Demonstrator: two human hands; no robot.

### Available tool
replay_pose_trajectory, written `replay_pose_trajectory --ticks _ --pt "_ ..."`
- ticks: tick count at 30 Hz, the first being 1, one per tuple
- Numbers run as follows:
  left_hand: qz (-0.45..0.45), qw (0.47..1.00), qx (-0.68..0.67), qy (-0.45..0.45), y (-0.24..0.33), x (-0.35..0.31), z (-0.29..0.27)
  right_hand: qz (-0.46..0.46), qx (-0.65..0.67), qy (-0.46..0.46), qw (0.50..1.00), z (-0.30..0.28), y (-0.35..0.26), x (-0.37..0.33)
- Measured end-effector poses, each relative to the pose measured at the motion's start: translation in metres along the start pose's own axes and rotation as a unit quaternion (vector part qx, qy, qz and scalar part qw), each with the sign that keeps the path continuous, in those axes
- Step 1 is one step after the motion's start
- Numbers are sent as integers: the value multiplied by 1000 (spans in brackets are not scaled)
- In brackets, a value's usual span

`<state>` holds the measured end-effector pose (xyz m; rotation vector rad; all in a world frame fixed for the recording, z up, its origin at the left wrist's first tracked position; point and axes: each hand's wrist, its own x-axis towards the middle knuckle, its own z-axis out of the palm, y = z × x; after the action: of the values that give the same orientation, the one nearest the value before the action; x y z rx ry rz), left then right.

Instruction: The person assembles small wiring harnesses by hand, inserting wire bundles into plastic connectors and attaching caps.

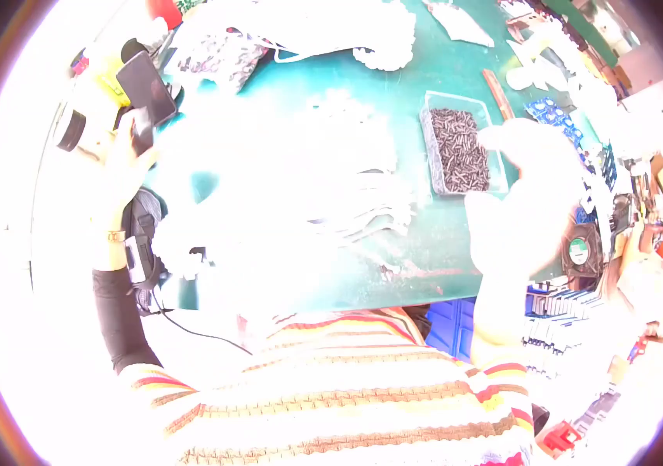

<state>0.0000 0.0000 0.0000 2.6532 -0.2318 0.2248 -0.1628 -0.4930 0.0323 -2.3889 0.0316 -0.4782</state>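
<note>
Phone [147, 87] seems gripped by left hand [123, 165]; right hand [532, 190] (overexposed) gapes at clear tray [455, 99].

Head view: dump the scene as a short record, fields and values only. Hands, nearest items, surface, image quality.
left hand: at the lower end of a dark phone-like device; hand washed out, grip unclear
right hand: thumb and forefinger spread apart, at the right side of the clear bin; contact unclear
bin contents: many small dark pieces
surface: green table
right of table: black square fan
clothing: striped top
image quality: heavy glare; items mid-table mostly unreadable
</note>
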Motion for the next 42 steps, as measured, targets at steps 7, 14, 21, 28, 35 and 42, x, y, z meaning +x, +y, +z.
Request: replay_pose_trajectory --ticks 7,14,21,28,35,42 --pt "30 997 -72 -14 -100 12 2 -292 23 -80 953 36 33 -32" --pt "-57 927 368 -45 -31 10 11 -224 19 -117 967 37 60 -59" --pt "333 939 10 -92 202 -66 62 -54 61 110 991 7 84 -9" --pt "436 887 -78 -132 261 -86 151 2 -44 -104 994 30 123 59" --pt "388 909 -41 -144 262 -87 180 -8 6 -71 997 45 128 42" --pt "399 905 -84 -119 260 -91 198 -54 -23 -26 998 45 129 46"
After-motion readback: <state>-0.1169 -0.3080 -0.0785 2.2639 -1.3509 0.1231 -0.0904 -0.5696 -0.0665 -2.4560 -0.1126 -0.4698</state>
